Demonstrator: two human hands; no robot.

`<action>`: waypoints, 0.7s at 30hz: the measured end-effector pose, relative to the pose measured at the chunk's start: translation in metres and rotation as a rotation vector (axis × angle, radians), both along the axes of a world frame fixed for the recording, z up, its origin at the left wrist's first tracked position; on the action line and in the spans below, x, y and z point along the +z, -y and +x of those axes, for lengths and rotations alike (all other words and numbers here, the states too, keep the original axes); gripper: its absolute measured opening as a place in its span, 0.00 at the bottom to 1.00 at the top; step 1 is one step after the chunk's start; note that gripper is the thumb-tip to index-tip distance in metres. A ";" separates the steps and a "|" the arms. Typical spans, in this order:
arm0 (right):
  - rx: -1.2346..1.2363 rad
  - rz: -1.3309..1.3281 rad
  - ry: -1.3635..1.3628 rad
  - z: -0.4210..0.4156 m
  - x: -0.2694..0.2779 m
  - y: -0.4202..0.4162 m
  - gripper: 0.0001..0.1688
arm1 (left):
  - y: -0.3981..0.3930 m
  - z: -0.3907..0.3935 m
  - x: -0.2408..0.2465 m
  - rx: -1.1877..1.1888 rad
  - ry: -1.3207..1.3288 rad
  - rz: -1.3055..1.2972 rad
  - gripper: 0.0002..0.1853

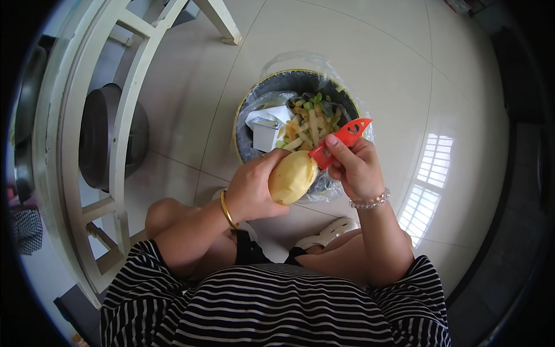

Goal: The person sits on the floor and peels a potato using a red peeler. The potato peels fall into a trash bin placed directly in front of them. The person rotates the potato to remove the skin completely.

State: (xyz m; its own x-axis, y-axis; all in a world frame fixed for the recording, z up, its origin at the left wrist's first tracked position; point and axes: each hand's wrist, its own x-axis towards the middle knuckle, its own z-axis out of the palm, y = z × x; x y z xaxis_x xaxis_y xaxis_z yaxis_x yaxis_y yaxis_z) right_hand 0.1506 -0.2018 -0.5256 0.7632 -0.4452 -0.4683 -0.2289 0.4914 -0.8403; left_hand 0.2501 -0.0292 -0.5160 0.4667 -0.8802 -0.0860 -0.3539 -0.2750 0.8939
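Note:
My left hand (pixel 253 186) grips a mostly peeled potato (pixel 292 178), pale yellow with a few brown spots. In my right hand (pixel 357 167) is a red plastic peeler (pixel 349 132), its head against the potato's upper right side. The peeler's blade is hidden at this angle. Both hands are over the near rim of a round trash bin (pixel 277 78) lined with a clear plastic bag (pixel 299 56). Inside the bin lie peelings and green scraps (pixel 312 123), beside a white box (pixel 265 135) and crumpled white paper (pixel 277 113).
A cream wooden frame with legs (pixel 71 143) stands at the left, with a dark metal pot (pixel 102 139) behind its bars. Glossy floor tiles (pixel 390 86) surround the bin. My light-coloured clog (pixel 331 232) is just below the bin, between my bent knees.

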 end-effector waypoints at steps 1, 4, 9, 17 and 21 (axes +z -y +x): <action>0.005 -0.190 -0.091 -0.001 -0.006 0.004 0.12 | -0.001 0.000 -0.002 0.021 -0.039 -0.052 0.32; 0.043 -0.732 -0.184 0.000 -0.010 0.000 0.11 | 0.000 0.011 0.005 0.064 -0.131 -0.132 0.33; -0.105 -0.843 0.037 0.002 -0.004 -0.012 0.10 | 0.008 0.017 0.010 0.056 -0.171 -0.039 0.35; 0.073 0.206 0.358 -0.001 0.023 -0.007 0.13 | 0.004 0.011 0.002 0.013 -0.304 -0.022 0.35; -0.131 0.236 0.152 0.001 0.012 0.005 0.13 | 0.002 0.011 -0.002 0.045 -0.624 -0.045 0.38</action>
State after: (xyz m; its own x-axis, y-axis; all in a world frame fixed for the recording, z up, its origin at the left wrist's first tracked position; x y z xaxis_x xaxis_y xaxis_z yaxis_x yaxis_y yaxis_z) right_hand 0.1511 -0.2065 -0.5140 0.7758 -0.4364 -0.4557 -0.0318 0.6943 -0.7190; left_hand 0.2607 -0.0308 -0.5182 0.3773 -0.8701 -0.3171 0.2491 -0.2344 0.9397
